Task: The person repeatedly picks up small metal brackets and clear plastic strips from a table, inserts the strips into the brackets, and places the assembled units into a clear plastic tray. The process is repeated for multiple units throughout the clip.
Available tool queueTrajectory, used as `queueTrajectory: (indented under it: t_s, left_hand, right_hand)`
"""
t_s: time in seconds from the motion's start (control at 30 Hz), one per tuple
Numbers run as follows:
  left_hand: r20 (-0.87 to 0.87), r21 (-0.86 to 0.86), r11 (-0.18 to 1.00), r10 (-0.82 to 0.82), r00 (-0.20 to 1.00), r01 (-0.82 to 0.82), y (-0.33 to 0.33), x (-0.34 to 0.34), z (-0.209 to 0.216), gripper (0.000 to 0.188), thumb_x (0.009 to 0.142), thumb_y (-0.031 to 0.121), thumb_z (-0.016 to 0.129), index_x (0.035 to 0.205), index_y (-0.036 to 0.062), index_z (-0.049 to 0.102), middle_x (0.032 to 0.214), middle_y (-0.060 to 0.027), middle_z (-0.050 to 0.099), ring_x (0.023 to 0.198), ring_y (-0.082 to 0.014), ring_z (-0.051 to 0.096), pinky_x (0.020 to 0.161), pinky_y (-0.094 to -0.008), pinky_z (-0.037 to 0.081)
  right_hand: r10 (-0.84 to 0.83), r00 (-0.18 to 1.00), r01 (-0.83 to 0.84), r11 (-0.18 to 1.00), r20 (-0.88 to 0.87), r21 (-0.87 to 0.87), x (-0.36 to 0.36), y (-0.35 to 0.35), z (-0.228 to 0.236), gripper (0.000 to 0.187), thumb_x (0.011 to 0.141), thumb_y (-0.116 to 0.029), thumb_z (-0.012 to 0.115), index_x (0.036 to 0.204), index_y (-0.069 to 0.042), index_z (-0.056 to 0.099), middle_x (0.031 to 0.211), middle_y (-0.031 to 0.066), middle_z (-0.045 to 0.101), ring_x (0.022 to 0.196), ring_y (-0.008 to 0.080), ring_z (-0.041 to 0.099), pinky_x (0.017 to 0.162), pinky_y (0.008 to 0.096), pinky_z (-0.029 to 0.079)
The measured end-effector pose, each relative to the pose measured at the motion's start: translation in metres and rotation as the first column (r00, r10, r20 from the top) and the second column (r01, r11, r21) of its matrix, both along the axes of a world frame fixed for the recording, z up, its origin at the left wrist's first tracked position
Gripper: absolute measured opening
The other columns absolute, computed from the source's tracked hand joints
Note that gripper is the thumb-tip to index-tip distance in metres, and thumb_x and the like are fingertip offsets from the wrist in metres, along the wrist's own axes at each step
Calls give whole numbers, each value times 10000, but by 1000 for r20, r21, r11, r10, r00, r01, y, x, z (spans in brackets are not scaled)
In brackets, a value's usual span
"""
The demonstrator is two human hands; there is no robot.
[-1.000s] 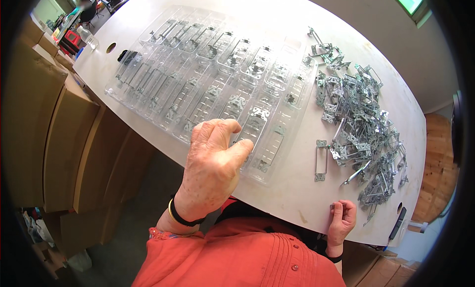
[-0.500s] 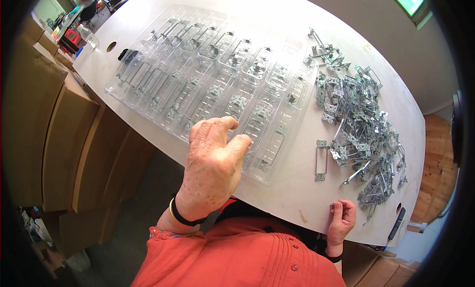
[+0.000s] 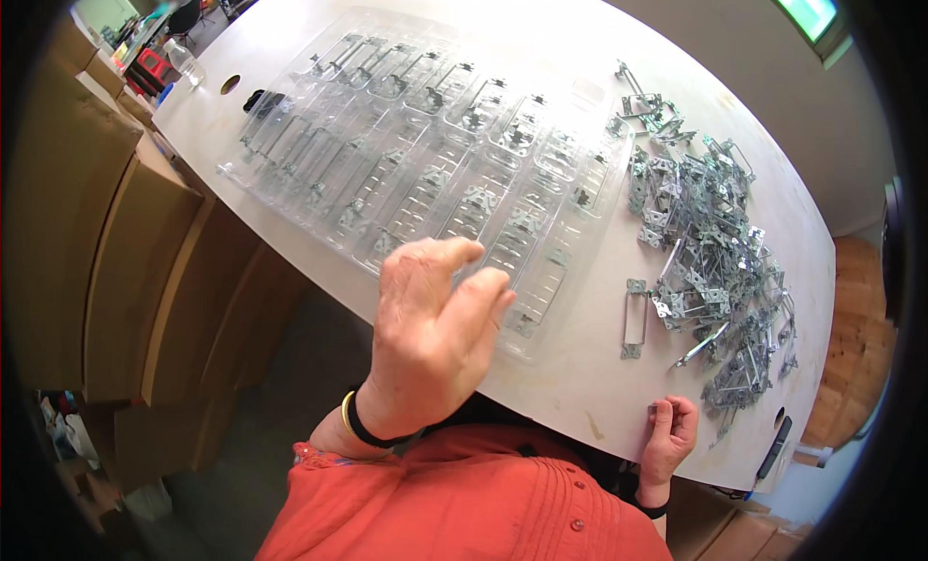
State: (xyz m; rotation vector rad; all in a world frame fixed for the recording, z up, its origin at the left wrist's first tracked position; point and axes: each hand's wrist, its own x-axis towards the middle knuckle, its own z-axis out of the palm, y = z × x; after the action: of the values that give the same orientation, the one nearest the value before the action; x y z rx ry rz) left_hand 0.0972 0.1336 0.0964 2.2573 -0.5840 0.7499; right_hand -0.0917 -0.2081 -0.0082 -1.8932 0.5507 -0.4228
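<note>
My left hand point(image 3: 430, 329) hovers over the near edge of a clear plastic tray point(image 3: 590, 228). Its thumb and forefinger are curved and apart, with nothing visible between them. Metal brackets point(image 3: 522, 223) lie in rows in the tray's long compartments. My right hand point(image 3: 669, 440) rests at the table's front edge with curled fingers, the thumb pressed towards the forefinger; what it holds, if anything, is too small to name. A single long metal bracket point(image 3: 634, 319) lies flat between the tray and a large heap of similar brackets point(image 3: 710, 242).
The white table point(image 3: 570, 387) has a dark-handled tool point(image 3: 773, 447) at its right corner. A clear bottle point(image 3: 184, 60) and a black object point(image 3: 266, 104) are near the left end. Cardboard boxes point(image 3: 145, 271) line the left side. A person sits far back.
My left hand has shifted slightly right and towards me, and its thumb and forefinger point further right. My right hand stays at the table edge. The view has tilted slightly.
</note>
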Motion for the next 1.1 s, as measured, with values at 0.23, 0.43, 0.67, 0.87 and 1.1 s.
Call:
queueTrajectory:
  t_s: [0.23, 0.43, 0.67, 0.87, 1.1]
  left_hand:
    - [185, -167, 891, -393, 901, 423, -17, -28, -11, 303, 780, -14, 851, 1064, 5, 746, 835, -38, 687, 635, -182, 620, 602, -318, 513]
    - [74, -199, 743, -638, 766, 638, -52, -45, -32, 186, 812, -14, 748, 987, -10, 684, 748, -30, 579, 600, -179, 560, 561, -318, 453]
    - [-72, -198, 755, -647, 759, 624, -71, -48, -60, 171, 814, 16, 716, 966, 14, 637, 739, -56, 544, 647, -233, 590, 631, -361, 478]
    - [-141, -78, 794, -608, 782, 603, -79, -53, -71, 132, 833, 42, 701, 940, 31, 625, 763, -65, 553, 671, -258, 589, 650, -379, 483]
    - [-256, -27, 851, -512, 820, 524, -89, -58, -72, 185, 872, 31, 766, 1032, 30, 674, 985, -144, 687, 869, -335, 697, 782, -411, 573]
  right_hand:
    - [14, 1000, -14, 1000, 19, 2, 3, 0, -2, 121, 1085, -112, 694, 1165, -43, 634, 946, -4, 664, 802, 59, 581, 741, 210, 488]
    - [29, 998, -28, 999, 56, -20, 0, 0, -4, 102, 1079, -109, 702, 1154, -64, 649, 965, -20, 643, 810, 58, 549, 745, 212, 463]
    - [64, 996, -62, 998, 70, -26, -1, -1, -4, 82, 1077, -62, 689, 1144, -39, 649, 948, -12, 633, 822, 66, 558, 764, 217, 477]
    - [78, 994, -79, 997, 79, 13, -4, -2, -5, 73, 1067, -50, 698, 1127, -30, 662, 932, -11, 641, 825, 66, 572, 764, 218, 486]
    - [88, 994, -84, 995, 70, -49, 1, 1, 1, 71, 1011, -18, 754, 1053, -32, 698, 936, -12, 662, 824, 68, 591, 746, 230, 491]
